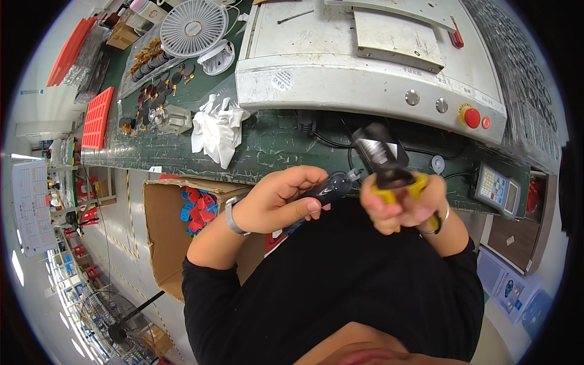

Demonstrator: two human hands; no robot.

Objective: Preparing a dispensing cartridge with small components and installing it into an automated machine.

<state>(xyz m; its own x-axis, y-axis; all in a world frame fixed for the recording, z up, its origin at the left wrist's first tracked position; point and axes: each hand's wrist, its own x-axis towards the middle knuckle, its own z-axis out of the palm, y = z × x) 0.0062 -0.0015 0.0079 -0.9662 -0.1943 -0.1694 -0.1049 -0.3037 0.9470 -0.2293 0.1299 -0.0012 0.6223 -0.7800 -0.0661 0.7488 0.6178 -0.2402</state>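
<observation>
In front of my chest, my left hand [277,199] is closed around a dark, flexible tube [333,190] with a clear nozzle that points to the right. My right hand [404,210], close beside the nozzle, grips a tool with yellow handles [418,184], which looks like pliers. Motion smears its black head [378,149], so I cannot make out its jaws. The nozzle and the tool appear apart. Both hands are at the near edge of the green workbench [267,146].
A white machine [334,85] with a red emergency button [471,117] stands at the back. Left of it are a crumpled white cloth [218,131], a small fan [193,27] and several small parts. A keypad controller [496,188] sits right. Below left is a cardboard box [164,237].
</observation>
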